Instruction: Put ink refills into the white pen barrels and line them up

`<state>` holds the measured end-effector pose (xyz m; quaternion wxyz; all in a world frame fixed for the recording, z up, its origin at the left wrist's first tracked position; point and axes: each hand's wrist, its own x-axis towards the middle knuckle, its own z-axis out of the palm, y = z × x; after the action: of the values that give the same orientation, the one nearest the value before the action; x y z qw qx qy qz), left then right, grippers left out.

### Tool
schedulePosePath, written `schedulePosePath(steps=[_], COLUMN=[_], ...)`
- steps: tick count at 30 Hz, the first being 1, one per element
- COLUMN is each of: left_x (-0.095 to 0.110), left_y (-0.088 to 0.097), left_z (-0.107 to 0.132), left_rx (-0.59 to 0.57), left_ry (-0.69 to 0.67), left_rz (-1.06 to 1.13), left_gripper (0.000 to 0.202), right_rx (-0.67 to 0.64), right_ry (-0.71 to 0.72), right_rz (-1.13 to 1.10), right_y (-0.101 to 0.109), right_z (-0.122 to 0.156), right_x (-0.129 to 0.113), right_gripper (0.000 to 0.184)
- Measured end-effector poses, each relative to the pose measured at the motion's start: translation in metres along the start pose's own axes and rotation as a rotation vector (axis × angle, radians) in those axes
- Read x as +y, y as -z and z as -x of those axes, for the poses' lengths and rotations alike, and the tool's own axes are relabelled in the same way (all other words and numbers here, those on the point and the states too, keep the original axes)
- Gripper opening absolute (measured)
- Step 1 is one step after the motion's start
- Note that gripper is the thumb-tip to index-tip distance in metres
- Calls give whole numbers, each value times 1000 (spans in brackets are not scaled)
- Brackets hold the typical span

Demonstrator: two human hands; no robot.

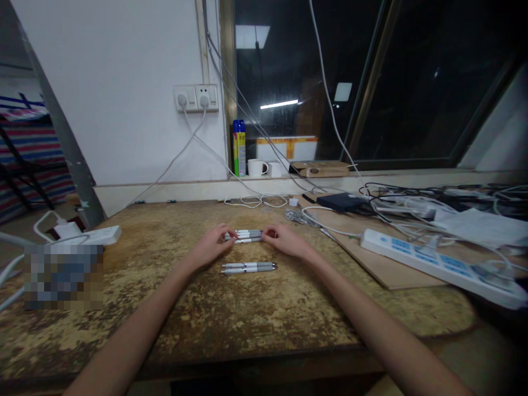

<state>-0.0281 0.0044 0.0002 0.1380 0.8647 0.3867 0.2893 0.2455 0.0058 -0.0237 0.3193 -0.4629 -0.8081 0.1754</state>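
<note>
**A:** Start with the table (pixel 256 313). Its worn, patchy top is bare in front of you, so you have room to work flat on it. The board (pixel 373 269) and the white power strip (pixel 437 264) lie well off to your right, with a tangle of cables behind them. Tuck your right elbow in so you don't drag any of that.

**B:** Now your hands. Your left hand (pixel 212 245) has its fingertips closed on the left end of the far bundle of pens (pixel 247 235). Your right hand (pixel 284 240) pinches the right end the same way. The bundle lies crosswise at the middle of the table, either on the top or just above it; I can't tell which.

**A:** I'd judge you're squaring those pens up between your hands. Press inward lightly and evenly from both ends, so that none bows out or rolls free. Let the table carry them rather than lifting.

**B:** Mind the near pair of pens (pixel 248 267) too. It lies side by side just on your side of the bundle, between your wrists, and neither hand touches it. Hold your wrists high enough not to nudge it.

**A:** As for the count in the far bundle, I'd guess three, but your fingers hide the ends.
</note>
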Motion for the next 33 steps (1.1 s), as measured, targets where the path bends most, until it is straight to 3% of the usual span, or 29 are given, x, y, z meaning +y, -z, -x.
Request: schedulePosePath(steps=[2,8,13,22,27,33], left_x=[-4,-14,-10,1,17,43], left_y=[-5,-12,-13,-16,-11,-2], left_z=[-1,1,2,-5,-6,-14], left_rx=[19,-41,-54,-29,-21,-3], left_ry=[-56,-72,-71,-194,-194,-302], left_rz=[-60,-98,-124,-403,-529,-770], left_gripper=[26,24,23,27,31,22], right_rx=[67,33,14,80,4,15], right_ry=[26,31,63,162,233,170], right_rz=[64,90,119,4,194,474], right_y=[-3,-10,-12,-6,-10,-4], right_z=[0,2,2,2,7,7], right_x=[2,4,2,-16,-27,-35], right_gripper=[15,17,13,18,20,20])
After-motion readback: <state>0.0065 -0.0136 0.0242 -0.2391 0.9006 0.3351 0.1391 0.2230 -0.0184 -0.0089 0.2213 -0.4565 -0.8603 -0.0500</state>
